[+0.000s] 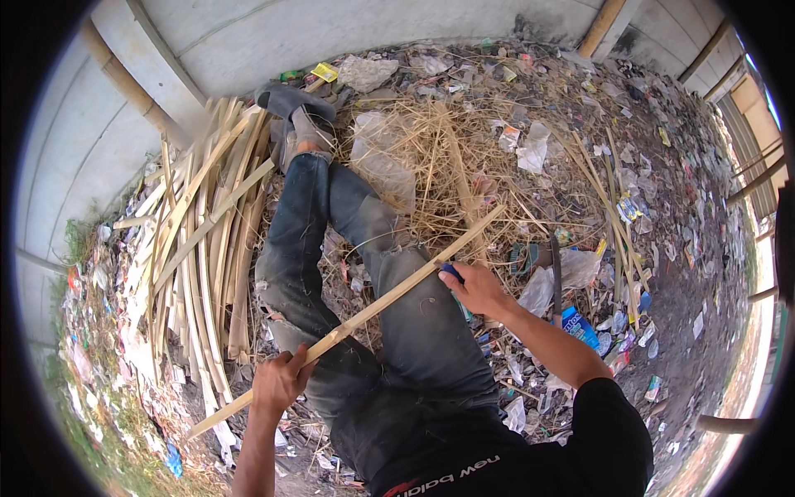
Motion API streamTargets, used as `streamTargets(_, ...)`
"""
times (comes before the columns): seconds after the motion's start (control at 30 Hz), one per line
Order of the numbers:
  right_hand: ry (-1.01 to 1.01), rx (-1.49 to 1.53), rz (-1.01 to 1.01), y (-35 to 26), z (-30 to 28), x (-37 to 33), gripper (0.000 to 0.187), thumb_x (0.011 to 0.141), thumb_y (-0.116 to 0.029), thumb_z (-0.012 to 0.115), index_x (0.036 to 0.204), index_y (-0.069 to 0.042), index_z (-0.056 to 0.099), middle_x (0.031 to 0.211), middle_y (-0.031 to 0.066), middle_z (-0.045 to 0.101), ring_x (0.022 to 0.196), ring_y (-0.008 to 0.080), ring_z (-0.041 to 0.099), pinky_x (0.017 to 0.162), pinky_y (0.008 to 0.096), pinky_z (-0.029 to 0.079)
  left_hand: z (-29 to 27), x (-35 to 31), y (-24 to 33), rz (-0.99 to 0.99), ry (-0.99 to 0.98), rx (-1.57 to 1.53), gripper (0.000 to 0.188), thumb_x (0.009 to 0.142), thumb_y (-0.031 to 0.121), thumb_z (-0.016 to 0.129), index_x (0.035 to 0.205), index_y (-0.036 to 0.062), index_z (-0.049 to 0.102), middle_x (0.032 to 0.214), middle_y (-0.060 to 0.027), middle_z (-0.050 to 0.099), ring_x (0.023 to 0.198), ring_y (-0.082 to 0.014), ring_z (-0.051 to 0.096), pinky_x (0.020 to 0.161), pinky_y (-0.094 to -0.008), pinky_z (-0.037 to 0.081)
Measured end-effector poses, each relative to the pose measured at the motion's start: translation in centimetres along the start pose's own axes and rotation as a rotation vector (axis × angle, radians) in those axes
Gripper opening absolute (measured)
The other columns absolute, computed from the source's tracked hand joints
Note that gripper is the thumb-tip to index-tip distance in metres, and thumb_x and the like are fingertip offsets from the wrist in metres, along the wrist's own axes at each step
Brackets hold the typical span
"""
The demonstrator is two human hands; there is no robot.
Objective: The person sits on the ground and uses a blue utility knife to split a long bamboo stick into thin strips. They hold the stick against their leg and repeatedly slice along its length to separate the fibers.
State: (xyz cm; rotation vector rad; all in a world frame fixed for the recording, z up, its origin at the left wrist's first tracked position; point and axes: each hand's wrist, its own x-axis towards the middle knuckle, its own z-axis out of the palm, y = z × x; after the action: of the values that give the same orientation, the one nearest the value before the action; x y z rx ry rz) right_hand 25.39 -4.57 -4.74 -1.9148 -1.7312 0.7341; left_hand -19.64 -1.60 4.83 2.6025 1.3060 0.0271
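Observation:
A long, pale bamboo strip (389, 298) lies slantwise across my lap, its upper end to the right and its lower end at the left. My left hand (280, 381) is closed around the strip's lower part. Farther up it, my right hand (479, 290) is closed on a small dark blue object (451, 270) pressed against the strip; most of that object is hidden by the fingers, so its kind is unclear. My legs in worn jeans (302, 240) stretch forward beneath the strip, crossed near the ankles.
Many split bamboo strips (219, 224) are heaped left of my legs. Thin shavings (443, 157) cover the ground ahead. A long dark blade (556, 277) lies to the right among litter, near a blue packet (580, 329). A pale wall (348, 25) with posts stands beyond.

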Motion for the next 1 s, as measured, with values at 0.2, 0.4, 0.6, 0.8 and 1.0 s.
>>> streamTargets(0.2, 0.251, -0.015, 0.266, 8.7, -3.8, 4.0, 0.049, 0.107, -0.048, 0.054, 0.097, -0.001, 0.068, 0.083, 0.0259, 0.070, 0.084, 0.0484, 0.068, 0.075, 0.0565, 0.051, -0.7, -3.5, -2.3, -0.028, 0.018, 0.050, 0.033, 0.093, 0.029, 0.078, 0.122, 0.0124, 0.074, 0.069, -0.0110, 0.067, 0.055, -0.0338, 0.068, 0.049, -0.0461, 0.052)
streamTargets(0.4, 0.634, 0.032, 0.480, 20.3, -9.6, 4.1, 0.054, 0.108, -0.050, 0.052, 0.107, 0.000, 0.071, 0.087, 0.0242, 0.071, 0.082, 0.0451, 0.069, 0.075, 0.0510, 0.052, -0.1, -4.1, -2.6, -0.032, 0.033, -0.031, 0.032, 0.091, 0.027, 0.079, 0.119, 0.0121, 0.076, 0.071, -0.0113, 0.069, 0.055, -0.0326, 0.068, 0.049, -0.0456, 0.052)
streamTargets(0.6, 0.163, 0.003, 0.182, 4.2, -4.4, 0.8, 0.046, 0.107, -0.048, 0.057, 0.110, -0.003, 0.069, 0.082, 0.0221, 0.069, 0.080, 0.0421, 0.070, 0.071, 0.0478, 0.054, -0.4, -4.0, -2.2, -0.067, 0.008, -0.004, 0.033, 0.091, 0.027, 0.079, 0.119, 0.0102, 0.076, 0.070, -0.0096, 0.067, 0.055, -0.0307, 0.068, 0.049, -0.0438, 0.053)
streamTargets(0.8, 0.052, -0.069, 0.101, -0.7, -0.2, -1.0, 0.048, 0.107, -0.049, 0.056, 0.103, -0.002, 0.068, 0.073, 0.0227, 0.067, 0.073, 0.0462, 0.068, 0.067, 0.0541, 0.051, -0.3, -3.9, -2.5, 0.006, 0.073, 0.144, 0.037, 0.090, 0.028, 0.080, 0.122, 0.0102, 0.074, 0.070, -0.0080, 0.063, 0.055, -0.0275, 0.068, 0.048, -0.0409, 0.053)
streamTargets(1.0, 0.093, 0.038, 0.345, 5.7, -4.0, 1.8, 0.049, 0.107, -0.047, 0.054, 0.102, 0.000, 0.067, 0.076, 0.0236, 0.068, 0.078, 0.0455, 0.069, 0.071, 0.0536, 0.052, 0.1, -3.6, -1.5, 0.044, 0.181, 0.131, 0.042, 0.087, 0.026, 0.081, 0.124, 0.0092, 0.072, 0.069, -0.0063, 0.060, 0.052, -0.0260, 0.064, 0.048, -0.0404, 0.053)
